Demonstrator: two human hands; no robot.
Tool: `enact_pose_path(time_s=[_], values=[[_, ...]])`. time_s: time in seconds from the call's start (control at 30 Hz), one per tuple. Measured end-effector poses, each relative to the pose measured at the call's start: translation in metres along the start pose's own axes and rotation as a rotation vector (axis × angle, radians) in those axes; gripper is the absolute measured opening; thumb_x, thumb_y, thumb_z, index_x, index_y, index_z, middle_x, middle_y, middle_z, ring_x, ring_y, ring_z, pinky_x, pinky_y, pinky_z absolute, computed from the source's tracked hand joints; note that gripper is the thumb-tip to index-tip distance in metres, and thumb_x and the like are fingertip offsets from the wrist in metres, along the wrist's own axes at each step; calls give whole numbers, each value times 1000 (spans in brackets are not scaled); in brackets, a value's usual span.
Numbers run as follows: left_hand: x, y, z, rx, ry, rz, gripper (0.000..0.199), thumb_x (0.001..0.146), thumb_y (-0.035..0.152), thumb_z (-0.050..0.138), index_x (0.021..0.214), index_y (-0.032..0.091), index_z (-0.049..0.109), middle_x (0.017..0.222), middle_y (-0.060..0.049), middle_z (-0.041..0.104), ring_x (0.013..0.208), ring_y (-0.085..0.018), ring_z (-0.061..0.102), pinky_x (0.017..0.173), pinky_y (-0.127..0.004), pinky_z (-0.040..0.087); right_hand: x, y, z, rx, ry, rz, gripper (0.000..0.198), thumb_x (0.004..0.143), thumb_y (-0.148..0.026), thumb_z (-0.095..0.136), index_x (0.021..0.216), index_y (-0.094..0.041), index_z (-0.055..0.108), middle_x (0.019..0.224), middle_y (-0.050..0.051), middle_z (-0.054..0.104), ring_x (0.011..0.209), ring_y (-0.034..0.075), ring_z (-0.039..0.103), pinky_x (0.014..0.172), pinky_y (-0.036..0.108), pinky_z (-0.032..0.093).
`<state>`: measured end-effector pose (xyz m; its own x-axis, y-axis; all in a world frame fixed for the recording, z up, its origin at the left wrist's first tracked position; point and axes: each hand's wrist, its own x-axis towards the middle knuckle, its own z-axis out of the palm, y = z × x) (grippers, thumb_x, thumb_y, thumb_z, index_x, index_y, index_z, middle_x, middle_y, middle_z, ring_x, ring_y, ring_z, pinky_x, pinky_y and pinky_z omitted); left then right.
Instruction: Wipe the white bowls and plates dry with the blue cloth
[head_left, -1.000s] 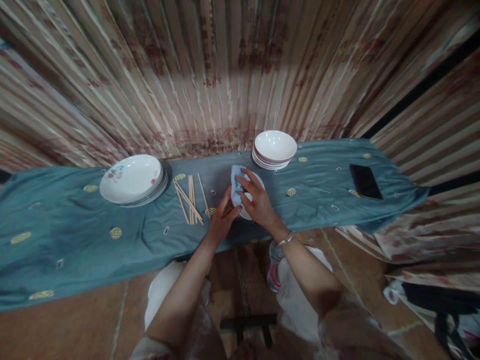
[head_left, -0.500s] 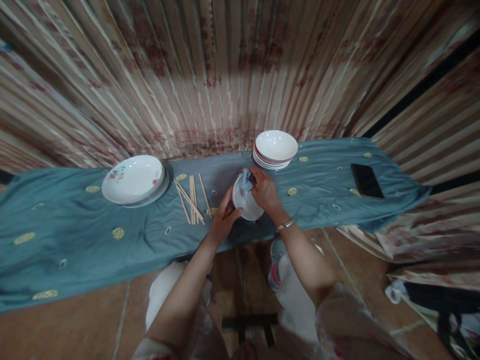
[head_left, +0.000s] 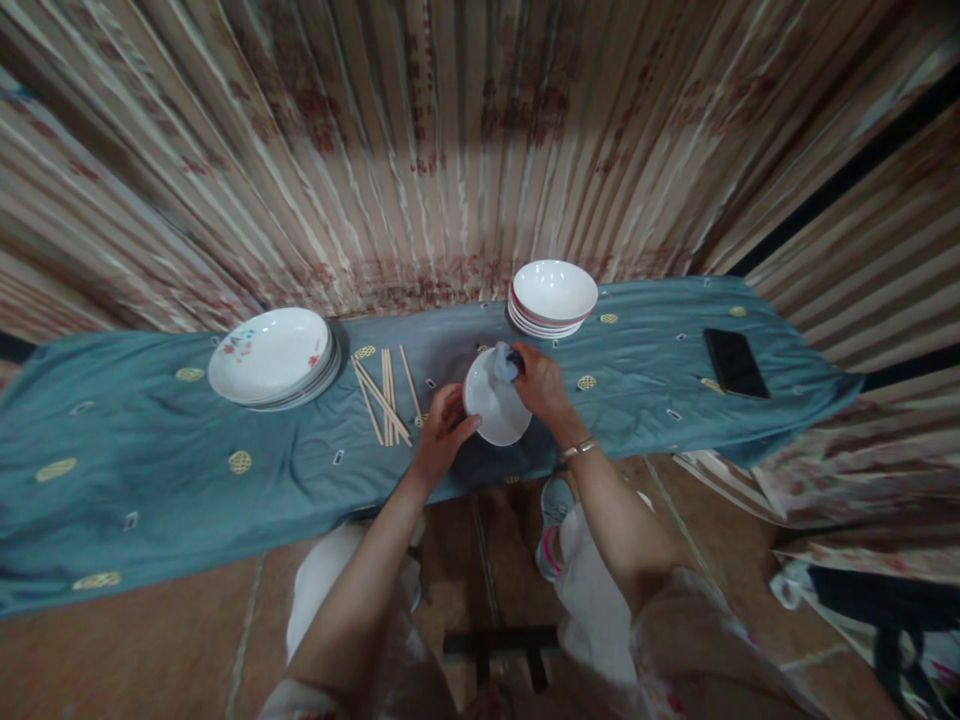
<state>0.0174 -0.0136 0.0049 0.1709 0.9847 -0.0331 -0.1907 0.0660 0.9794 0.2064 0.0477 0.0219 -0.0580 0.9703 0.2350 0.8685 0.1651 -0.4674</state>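
A white bowl is tilted over the near middle of the cloth-covered table. My left hand grips its left rim, thumb on the near side and the other fingers partly hidden behind it. My right hand is closed on a light blue cloth, which touches the bowl's upper right rim. Left of my hands lie several wooden chopsticks, some of them crossed. Behind my right hand stands a stack of white bowls.
A stack of white plates, the top one with a flower print, sits on the left of the table. At the right lies a black flat device. The patterned teal tablecloth hangs over the front edge, and a pleated curtain rises behind.
My right hand and the cloth have moved slightly right along the bowl's rim. The bowl has turned a little in my left hand, which still grips it.
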Motion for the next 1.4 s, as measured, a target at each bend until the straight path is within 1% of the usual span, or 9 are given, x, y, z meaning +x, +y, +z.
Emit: enact_pose_path(time_s=[0.13,0.4,0.6,0.73,0.87,0.97,1.13,1.3,1.4], values=[[0,3,-5,-45,69,-72,47,73,44,75,110,21,58,113,-9,69,108,-25,64,94,-41,52,-1,-10,2,9,10,-108,43,88,-7,39,126,-12,59,123,17,67,116,25,60,103,37,46],[1,5,-8,-44,117,-140,53,66,48,79,108,19,61,95,-6,72,89,-25,69,78,-39,57,-9,-26,2,35,-4,-243,48,86,-1,40,130,-14,56,132,14,62,121,23,56,106,36,43],[1,6,-8,-14,109,-123,48,68,49,77,103,20,63,93,-6,73,92,-27,69,76,-39,58,-6,-21,5,11,-11,-167,46,89,-5,39,130,-12,56,129,15,64,120,25,57,106,35,43],[0,6,-8,-24,129,-120,48,67,47,78,103,20,62,90,-6,73,91,-27,70,76,-41,59,-8,-12,8,-32,-25,-105,51,84,-3,39,131,-13,57,125,16,67,116,26,60,105,37,45],[-1,7,-8,-49,145,-133,48,66,45,78,103,20,61,88,-5,73,90,-26,70,76,-42,59,-16,-6,8,-48,-12,-107,57,80,0,39,135,-12,52,126,17,66,117,26,59,106,40,45],[-1,7,-9,-64,172,-132,49,65,44,79,104,19,61,90,-5,72,90,-26,69,76,-41,59,-22,-6,7,-37,29,-127,51,85,-3,39,134,-11,50,132,17,62,122,25,57,107,38,44],[0,8,-11,-79,205,-121,53,60,44,82,102,19,61,87,-4,72,84,-22,69,73,-35,59,-31,-16,15,9,24,-231,36,94,-12,39,127,-11,55,138,19,56,132,24,51,111,37,42],[-1,10,-11,-65,212,-95,51,60,42,83,101,20,61,83,-2,72,76,-19,69,68,-32,60,-38,-26,32,74,-49,-443,43,95,-15,39,136,-11,51,142,19,53,134,26,49,113,45,42],[-2,11,-10,-79,216,-80,50,61,40,83,102,21,61,83,-1,73,73,-18,70,67,-32,60,-39,-30,32,-11,-81,-449,46,93,-13,41,139,-7,49,145,20,49,135,28,46,114,46,40]])
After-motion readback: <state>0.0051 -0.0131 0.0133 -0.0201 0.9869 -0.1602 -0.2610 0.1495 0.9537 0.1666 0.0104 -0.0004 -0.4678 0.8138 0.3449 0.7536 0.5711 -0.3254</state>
